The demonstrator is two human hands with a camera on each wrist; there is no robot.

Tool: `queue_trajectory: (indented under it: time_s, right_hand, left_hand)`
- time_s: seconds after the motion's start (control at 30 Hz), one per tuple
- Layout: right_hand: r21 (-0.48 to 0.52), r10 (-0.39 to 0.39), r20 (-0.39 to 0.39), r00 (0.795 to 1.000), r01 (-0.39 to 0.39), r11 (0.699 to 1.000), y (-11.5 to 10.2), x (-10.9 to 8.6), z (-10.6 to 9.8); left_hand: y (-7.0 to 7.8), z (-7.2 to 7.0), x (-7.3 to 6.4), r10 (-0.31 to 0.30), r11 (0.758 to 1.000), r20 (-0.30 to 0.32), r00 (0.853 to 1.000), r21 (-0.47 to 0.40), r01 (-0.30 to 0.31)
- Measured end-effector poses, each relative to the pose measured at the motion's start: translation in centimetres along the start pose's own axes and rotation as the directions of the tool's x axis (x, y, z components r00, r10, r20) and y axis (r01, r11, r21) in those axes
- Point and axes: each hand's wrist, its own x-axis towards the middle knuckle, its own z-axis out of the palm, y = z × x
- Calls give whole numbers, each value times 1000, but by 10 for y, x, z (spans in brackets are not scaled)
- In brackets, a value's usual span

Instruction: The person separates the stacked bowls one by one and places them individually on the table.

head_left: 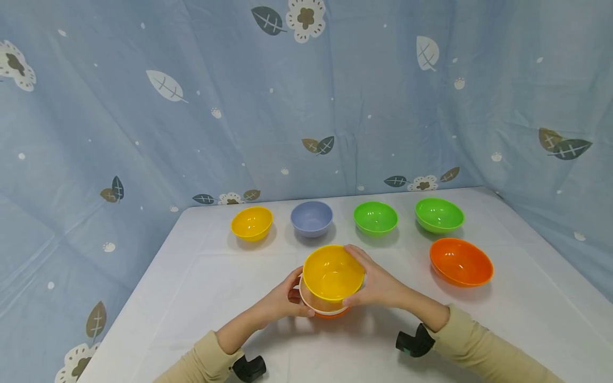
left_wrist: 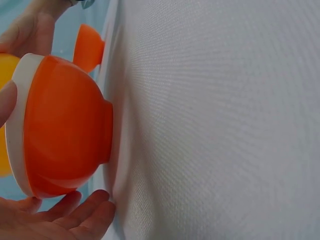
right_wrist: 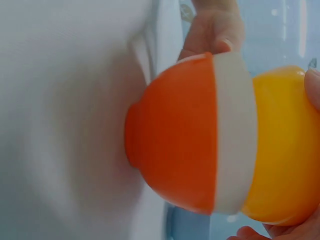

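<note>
My right hand (head_left: 380, 282) grips a yellow bowl (head_left: 333, 268) by its side, thumb near the front rim and fingers at the back rim. Below it, a white bowl (right_wrist: 235, 135) sits nested in an orange bowl (right_wrist: 177, 135), only its pale rim band showing from the side. My left hand (head_left: 282, 298) holds this pair from the left, thumb at the front and fingers behind. The yellow bowl is tilted over the white one's opening; how deep its base reaches is hidden. The orange bowl's foot (left_wrist: 108, 132) is at the white cloth.
Along the back of the table (head_left: 201, 298) stand another yellow bowl (head_left: 251, 223), a blue-grey bowl (head_left: 311, 219), a green bowl (head_left: 375, 218) and a second green bowl (head_left: 439, 215). A wide orange bowl (head_left: 461, 262) is at the right. A patterned curtain (head_left: 268, 122) hangs behind.
</note>
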Motion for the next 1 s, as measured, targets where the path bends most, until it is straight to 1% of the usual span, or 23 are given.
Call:
queue_trajectory:
  time_s: [0.3, 0.4, 0.77, 0.9, 1.0]
  right_hand:
    - [-24, 72, -66, 995, -74, 997, -4, -5, -14]
    - [-35, 77, -86, 993, -81, 996, -5, -7, -19]
    - [-81, 95, -118, 988, -105, 991, -3, -13, -37]
    - [-107, 119, -141, 983, -134, 985, -1, -15, -42]
    - [-104, 133, -152, 980, -149, 983, 3, -17, -45]
  left_hand:
    - [0, 1, 0, -16, 1000, 2, 1000, -23, 16]
    - [1, 1, 0, -19, 1000, 1, 1000, -25, 19]
    - [1, 2, 0, -18, 999, 0, 1000, -32, 18]
    - [1, 2, 0, -15, 1000, -6, 1000, -24, 15]
    - [1, 2, 0, -7, 1000, -6, 1000, -24, 7]
